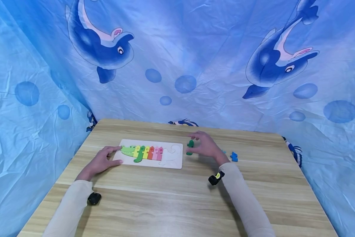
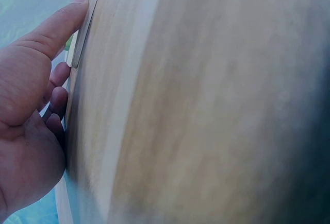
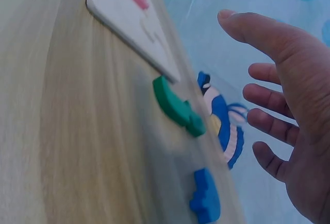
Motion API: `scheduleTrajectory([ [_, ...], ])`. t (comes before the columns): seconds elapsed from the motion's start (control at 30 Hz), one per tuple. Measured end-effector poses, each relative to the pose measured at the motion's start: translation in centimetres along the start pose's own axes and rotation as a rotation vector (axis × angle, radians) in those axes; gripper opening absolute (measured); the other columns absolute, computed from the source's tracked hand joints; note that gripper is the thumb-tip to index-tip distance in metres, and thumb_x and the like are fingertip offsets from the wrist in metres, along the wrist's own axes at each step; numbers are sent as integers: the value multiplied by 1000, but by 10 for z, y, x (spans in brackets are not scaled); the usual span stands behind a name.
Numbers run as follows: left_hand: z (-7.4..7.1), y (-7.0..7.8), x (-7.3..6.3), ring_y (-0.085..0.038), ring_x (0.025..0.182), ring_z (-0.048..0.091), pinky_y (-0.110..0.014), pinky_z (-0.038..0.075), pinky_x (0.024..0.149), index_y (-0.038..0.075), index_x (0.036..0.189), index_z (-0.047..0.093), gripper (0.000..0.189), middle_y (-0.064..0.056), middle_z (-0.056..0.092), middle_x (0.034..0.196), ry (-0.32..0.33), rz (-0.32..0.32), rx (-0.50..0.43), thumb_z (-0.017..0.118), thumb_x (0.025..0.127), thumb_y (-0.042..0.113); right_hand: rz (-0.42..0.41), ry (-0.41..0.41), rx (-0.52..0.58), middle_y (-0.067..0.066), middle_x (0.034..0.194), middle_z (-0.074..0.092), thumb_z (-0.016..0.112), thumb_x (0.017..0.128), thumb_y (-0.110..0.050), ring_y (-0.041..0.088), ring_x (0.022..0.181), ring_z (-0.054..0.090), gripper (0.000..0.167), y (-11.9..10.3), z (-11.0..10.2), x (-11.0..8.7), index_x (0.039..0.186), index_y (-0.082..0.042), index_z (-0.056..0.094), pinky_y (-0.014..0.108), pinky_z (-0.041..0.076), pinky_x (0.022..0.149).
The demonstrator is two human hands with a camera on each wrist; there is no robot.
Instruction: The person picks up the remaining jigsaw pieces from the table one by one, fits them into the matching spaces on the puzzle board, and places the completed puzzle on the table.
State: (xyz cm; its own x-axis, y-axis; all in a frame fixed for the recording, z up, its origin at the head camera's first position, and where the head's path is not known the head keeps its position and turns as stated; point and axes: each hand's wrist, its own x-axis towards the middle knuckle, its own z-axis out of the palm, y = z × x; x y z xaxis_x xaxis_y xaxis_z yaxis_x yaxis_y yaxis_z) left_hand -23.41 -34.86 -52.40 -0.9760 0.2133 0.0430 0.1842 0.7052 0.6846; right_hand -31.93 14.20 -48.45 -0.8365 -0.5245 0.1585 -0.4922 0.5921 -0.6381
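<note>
the fingers (image 3: 268, 100) of the right hand (image 1: 205, 144) are spread, thumb well apart, with nothing in their hold; they hang close over the green piece (image 3: 175, 105), which lies just right of the puzzle board (image 1: 178, 156). at the board's left end, the left hand (image 1: 98, 161) rests its thumb and a fingertip, parted, pinching nothing that i can make out.

i'd say the green piece is best taken by its long sides and lifted level, its curve checked against the outline (image 1: 171, 152) on the board's right end, while the left hand steadies the board.

a blue piece (image 1: 234, 156) lies farther right of the board. under the board, the table (image 1: 165, 197) shows pale, striped wood grain; beyond it hangs creased blue cloth (image 1: 210, 108) printed with dolphins (image 1: 106, 49).
</note>
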Motion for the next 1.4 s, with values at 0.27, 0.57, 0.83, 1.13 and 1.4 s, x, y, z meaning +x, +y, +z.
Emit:
scheduleTrajectory([
  [0.27,-1,1,0,-50,134,40,-67,36,107,2,147,52,72,-29,46,144,-1,1,-2,81,89,33,37,0,-58,11,129,64,86,80,-47,30,118,59,78,14,4,1,143,-10,60,53,50,99],
  [0.57,-1,3,0,-50,134,40,-67,35,107,1,147,52,72,-29,46,144,1,0,2,81,90,32,73,-5,-122,11,138,61,84,78,-57,32,129,53,87,24,7,-1,147,-12,56,56,42,109],
  [0.83,-1,4,-1,-49,134,40,-66,36,107,1,147,52,71,-29,47,143,3,2,-1,81,90,31,101,-27,-181,12,141,60,84,74,-63,37,140,43,93,30,9,1,147,-13,56,57,36,115],
  [1.13,0,0,-1,-49,134,40,-66,36,107,2,147,52,71,-28,47,143,3,-3,-7,81,90,32,129,-65,-200,13,147,55,82,73,-67,39,142,41,97,29,10,2,149,-14,54,60,35,114],
  [1.4,0,-1,0,-49,135,39,-67,34,108,2,148,52,71,-28,46,144,0,-10,-7,81,90,33,163,-65,-224,10,145,57,81,70,-71,36,141,42,100,28,13,5,148,-14,55,63,31,115],
])
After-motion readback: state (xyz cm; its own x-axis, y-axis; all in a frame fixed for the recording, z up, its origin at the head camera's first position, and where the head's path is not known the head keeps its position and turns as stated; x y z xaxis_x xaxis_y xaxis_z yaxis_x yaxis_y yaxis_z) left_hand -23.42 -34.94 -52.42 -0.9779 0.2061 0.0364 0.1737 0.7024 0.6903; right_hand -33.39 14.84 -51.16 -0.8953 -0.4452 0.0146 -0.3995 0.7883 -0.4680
